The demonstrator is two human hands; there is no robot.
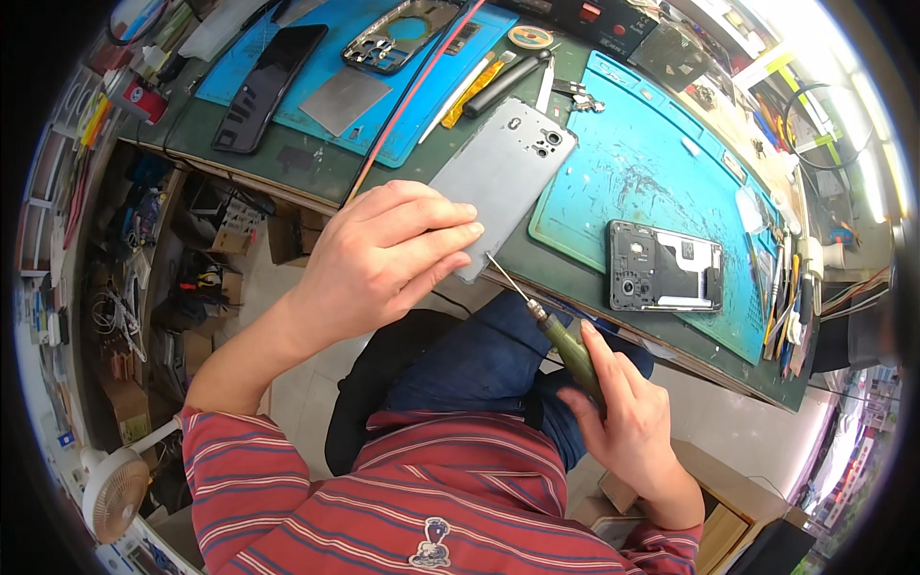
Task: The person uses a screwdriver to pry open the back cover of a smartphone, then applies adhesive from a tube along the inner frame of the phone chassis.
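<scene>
My left hand (398, 244) lies over the lower part of a grey phone back cover (513, 158), its fingers closed on the near end. The cover is tilted, with its camera holes toward the bench and its near end past the bench edge. In my right hand (628, 412) is a green-handled tool (572, 356) with a thin pointed metal tip. That tip meets the cover's near end, beside my left fingertips. To the right, an opened phone (666, 268) lies on a blue work mat (623, 172), its inner parts showing.
A dark phone (270, 91), a metal plate (345, 101) and a phone frame (398, 34) lie around the left mat. A red-and-black cable (407, 101) crosses there. Beyond the cover are a black-handled tool (506, 84) and a solder spool (530, 36). Several slim tools (786, 297) stand at right.
</scene>
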